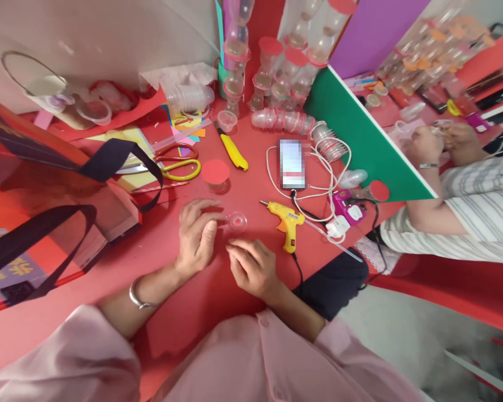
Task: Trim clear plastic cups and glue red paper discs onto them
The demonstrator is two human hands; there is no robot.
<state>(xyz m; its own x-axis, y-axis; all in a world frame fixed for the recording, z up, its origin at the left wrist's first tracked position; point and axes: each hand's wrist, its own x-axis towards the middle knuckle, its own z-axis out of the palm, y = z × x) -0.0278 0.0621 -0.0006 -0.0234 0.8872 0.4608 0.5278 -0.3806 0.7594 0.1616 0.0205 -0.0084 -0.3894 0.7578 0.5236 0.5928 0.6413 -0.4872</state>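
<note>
A small clear plastic cup (pixel 237 222), seen from above as a ring, sits on the red table just beyond my hands. My left hand (pixel 198 235) is at its left side, fingers stretched toward the rim and thumb apart. Whether those fingertips touch the cup is hard to tell. Nearer to me, my right hand (pixel 252 267) has its fingers bent and pressed together at the tips; anything between them is too small to make out. Beyond the left hand stands a clear cup piece with a red disc (pixel 215 172) on top. A yellow glue gun (pixel 288 221) lies right of the cup.
A yellow cutter (pixel 231 146), scissors (pixel 180 169) and a phone (pixel 292 163) with white cable lie further back. Stacked cups (pixel 283 119) stand behind them. A bag (pixel 58 223) is at left. Beyond the green divider (pixel 352 139), another person's hands (pixel 436 142) work.
</note>
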